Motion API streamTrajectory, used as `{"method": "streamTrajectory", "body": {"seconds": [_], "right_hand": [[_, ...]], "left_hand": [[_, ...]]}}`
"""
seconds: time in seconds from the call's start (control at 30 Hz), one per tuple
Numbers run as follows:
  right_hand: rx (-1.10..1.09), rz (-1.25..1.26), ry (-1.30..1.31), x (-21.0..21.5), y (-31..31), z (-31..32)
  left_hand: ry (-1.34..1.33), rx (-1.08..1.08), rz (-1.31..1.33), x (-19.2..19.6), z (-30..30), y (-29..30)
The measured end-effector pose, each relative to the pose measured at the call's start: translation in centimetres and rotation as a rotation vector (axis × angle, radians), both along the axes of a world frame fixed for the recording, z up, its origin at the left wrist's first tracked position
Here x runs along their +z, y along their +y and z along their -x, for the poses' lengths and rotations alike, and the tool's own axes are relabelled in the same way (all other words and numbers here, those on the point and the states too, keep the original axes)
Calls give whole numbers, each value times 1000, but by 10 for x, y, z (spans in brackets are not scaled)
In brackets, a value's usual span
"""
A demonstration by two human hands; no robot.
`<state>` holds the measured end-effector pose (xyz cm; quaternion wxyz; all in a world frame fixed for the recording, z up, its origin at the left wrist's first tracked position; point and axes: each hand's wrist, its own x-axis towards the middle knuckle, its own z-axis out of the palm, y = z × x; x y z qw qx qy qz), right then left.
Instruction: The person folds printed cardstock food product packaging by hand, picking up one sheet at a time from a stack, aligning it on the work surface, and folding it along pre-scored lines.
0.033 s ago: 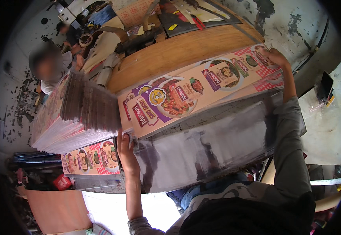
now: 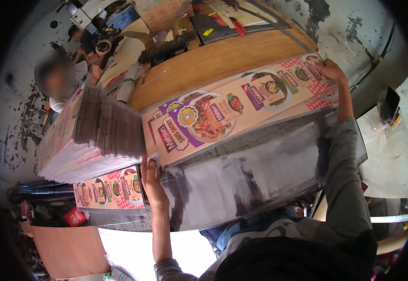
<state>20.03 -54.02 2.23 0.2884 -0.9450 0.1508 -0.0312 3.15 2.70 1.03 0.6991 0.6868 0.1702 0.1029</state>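
A printed sheet [image 2: 243, 107], likely light, bendable and slick, is held at its far corner by the right hand [image 2: 333, 71] near the table's [image 2: 190, 72] right edge and touched by the left hand [image 2: 155, 189], its grip unclear, with opposite corners judged best for lifting.

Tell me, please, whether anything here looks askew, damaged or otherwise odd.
Yes: the top printed sheet lies askew over a lower sheet, whose checked edge shows beyond it at the right end. The stack at left has uneven, fanned edges. The white wall at upper right bears dark, ragged patches, as if paint had peeled.
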Motion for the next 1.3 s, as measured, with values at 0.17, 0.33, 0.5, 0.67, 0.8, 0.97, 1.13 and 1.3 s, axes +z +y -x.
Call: {"method": "streamTrajectory", "body": {"seconds": [0.17,0.33,0.5,0.67,0.8,0.97,1.13,1.3], "right_hand": [[40,-35,68,12,35,10],[-206,7,-100,-13,8,-4],[-301,-238,-127,-16,12,-5],[-250,-334,-94,-2,0,-4],[-271,-642,-417,19,20,20],[-205,-859,-809,-4,-35,42],[72,-1168,-938,-31,-65,54],[237,-1178,-659,-50,-112,82]], "left_hand": [[-95,15,-134,-10,0,-8],[-116,24,-182,-13,-4,-8],[-156,48,-215,-19,-5,-6],[-131,28,-243,-17,-4,-4],[-163,4,-301,-15,-4,-8],[-246,-57,-375,-20,-4,-7],[-269,-114,-497,-20,-6,4],[-161,-200,-258,8,-5,1]]}}
